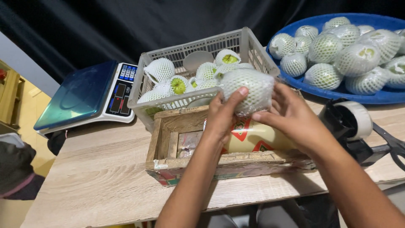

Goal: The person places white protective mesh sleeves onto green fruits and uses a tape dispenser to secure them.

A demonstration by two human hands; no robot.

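Two hands, left hand (222,113) and right hand (291,116), each grip pinching the net-wrapped fruit (247,89) from its sides above the wooden box (168,145) on the desk (97,177). Foam netting looks soft, the fruit probably bruisable; cradling its flanks seems safest.

Green fruit (247,89) in white foam net and clear wrap, lying sideways, above wooden box (168,139).

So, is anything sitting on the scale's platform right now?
No, the scale has a bare platform; both hands hold a net-wrapped fruit above the wooden box.
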